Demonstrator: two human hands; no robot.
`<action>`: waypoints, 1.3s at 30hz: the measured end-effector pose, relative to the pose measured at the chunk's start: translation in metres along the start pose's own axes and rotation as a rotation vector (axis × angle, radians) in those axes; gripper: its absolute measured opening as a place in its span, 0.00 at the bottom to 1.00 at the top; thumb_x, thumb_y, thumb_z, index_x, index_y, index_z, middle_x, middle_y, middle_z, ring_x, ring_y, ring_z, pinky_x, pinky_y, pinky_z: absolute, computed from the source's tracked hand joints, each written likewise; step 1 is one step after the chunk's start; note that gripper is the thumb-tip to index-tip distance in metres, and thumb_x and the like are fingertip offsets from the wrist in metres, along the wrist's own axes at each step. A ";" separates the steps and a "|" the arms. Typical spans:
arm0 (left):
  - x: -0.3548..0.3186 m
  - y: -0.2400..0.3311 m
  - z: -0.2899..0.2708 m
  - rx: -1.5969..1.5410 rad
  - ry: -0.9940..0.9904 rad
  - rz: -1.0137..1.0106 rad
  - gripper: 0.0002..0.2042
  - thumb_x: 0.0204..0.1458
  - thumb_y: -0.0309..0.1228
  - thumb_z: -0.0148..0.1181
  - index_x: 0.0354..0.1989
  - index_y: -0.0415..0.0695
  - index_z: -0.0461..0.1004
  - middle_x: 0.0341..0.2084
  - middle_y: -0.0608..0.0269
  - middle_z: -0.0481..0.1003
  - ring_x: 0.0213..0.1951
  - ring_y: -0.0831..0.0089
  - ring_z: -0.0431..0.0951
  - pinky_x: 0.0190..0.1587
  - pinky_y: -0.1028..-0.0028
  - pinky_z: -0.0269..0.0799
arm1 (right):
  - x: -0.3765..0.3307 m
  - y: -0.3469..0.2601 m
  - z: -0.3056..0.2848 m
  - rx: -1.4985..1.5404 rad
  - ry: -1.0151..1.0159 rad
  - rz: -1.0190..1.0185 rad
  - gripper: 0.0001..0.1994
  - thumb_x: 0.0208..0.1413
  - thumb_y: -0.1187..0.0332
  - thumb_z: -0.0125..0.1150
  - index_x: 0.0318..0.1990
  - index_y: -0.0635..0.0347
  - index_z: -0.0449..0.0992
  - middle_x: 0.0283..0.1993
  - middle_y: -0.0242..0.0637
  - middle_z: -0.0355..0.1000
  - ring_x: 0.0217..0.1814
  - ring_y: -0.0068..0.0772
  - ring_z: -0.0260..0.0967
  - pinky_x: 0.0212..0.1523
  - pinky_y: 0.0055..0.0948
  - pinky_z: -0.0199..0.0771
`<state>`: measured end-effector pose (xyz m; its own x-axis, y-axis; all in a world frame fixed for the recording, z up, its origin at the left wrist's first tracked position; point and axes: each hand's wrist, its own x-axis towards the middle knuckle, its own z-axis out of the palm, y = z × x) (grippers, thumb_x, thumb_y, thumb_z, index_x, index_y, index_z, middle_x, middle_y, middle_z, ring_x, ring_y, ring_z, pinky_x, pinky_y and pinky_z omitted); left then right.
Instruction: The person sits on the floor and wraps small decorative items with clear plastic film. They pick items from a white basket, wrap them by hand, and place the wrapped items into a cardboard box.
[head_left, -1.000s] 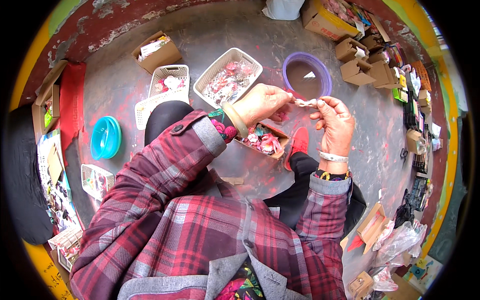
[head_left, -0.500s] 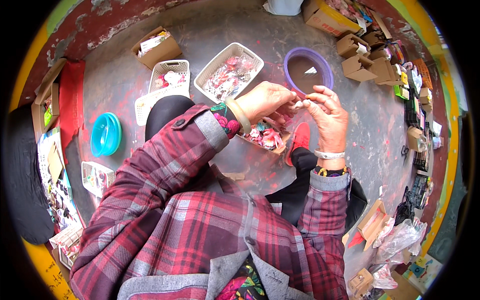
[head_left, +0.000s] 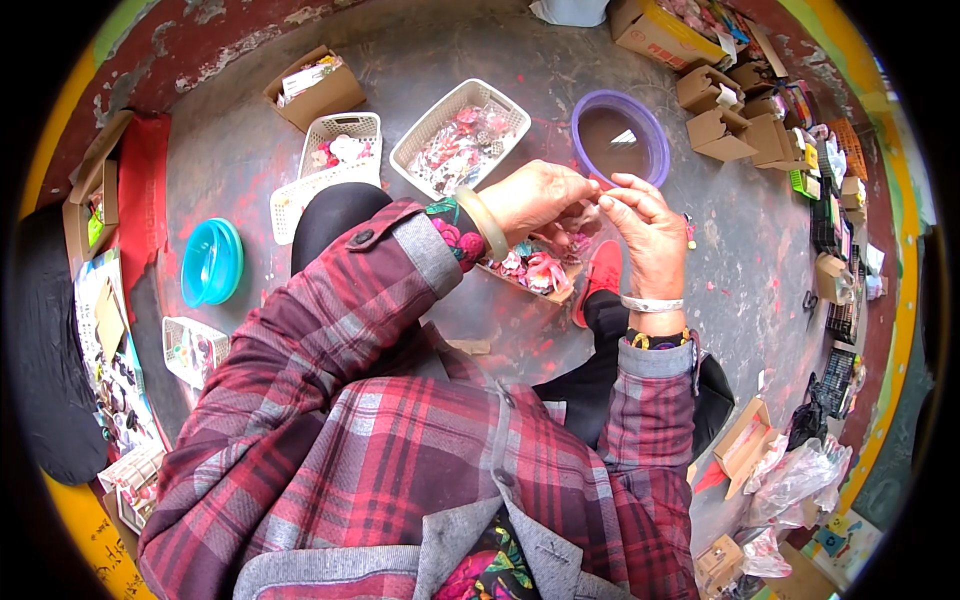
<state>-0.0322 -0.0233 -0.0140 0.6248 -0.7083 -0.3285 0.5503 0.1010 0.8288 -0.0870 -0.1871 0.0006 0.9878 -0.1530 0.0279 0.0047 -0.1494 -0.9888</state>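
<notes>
My left hand (head_left: pixel 545 200) and my right hand (head_left: pixel 652 235) meet at the fingertips in front of me, both closed in a pinch. Whatever sits between the fingers is too small and too covered to name. Below my left hand, partly hidden by it, is a small cardboard box of pink, red and pale blue artificial flowers (head_left: pixel 542 272). A tiny yellow and red piece (head_left: pixel 690 231) shows just right of my right hand; I cannot tell whether it hangs or lies on the floor.
Ahead are a white plastic basket (head_left: pixel 402 160) of bagged pieces and a purple basin (head_left: pixel 664 150) of murky water. White baskets (head_left: pixel 290 212) stand left of centre, with teal basins (head_left: pixel 236 262) farther left. Cardboard boxes (head_left: pixel 720 135) line the right side, plastic bags (head_left: pixel 805 485) lower right.
My right hand has shifted slightly left, and the fingertips have drawn closer together. A small whitish bit seen between them earlier is now covered. The view has moved a little.
</notes>
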 end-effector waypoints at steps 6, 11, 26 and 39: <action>0.001 -0.001 -0.002 0.077 -0.004 0.013 0.15 0.56 0.41 0.48 0.29 0.41 0.73 0.22 0.70 0.71 0.22 0.85 0.66 0.19 0.84 0.61 | -0.002 0.007 0.009 0.111 0.133 -0.005 0.05 0.44 0.77 0.64 0.31 0.67 0.77 0.42 0.36 0.67 0.42 0.23 0.65 0.42 0.20 0.66; 0.006 -0.006 -0.002 0.014 0.024 0.042 0.15 0.56 0.40 0.48 0.29 0.41 0.73 0.22 0.71 0.71 0.20 0.86 0.65 0.18 0.84 0.58 | -0.004 0.018 0.013 0.326 0.234 0.116 0.06 0.44 0.77 0.64 0.31 0.69 0.76 0.42 0.36 0.68 0.43 0.24 0.65 0.43 0.21 0.66; 0.000 0.001 0.001 0.043 0.098 0.030 0.14 0.55 0.39 0.49 0.31 0.39 0.73 0.20 0.68 0.70 0.19 0.83 0.66 0.18 0.83 0.61 | -0.006 0.013 0.012 -0.112 0.073 -0.038 0.07 0.49 0.69 0.61 0.30 0.64 0.78 0.46 0.43 0.68 0.47 0.30 0.66 0.46 0.29 0.66; 0.003 0.000 -0.003 -0.040 0.040 0.048 0.15 0.57 0.39 0.47 0.39 0.38 0.72 0.26 0.67 0.72 0.29 0.81 0.72 0.25 0.84 0.67 | 0.000 0.005 0.005 0.011 0.211 -0.100 0.13 0.49 0.68 0.63 0.40 0.65 0.73 0.44 0.39 0.69 0.48 0.27 0.64 0.50 0.25 0.63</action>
<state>-0.0288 -0.0231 -0.0158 0.6720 -0.6739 -0.3071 0.5401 0.1623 0.8258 -0.0865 -0.1831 -0.0048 0.9281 -0.3387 0.1546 0.1038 -0.1633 -0.9811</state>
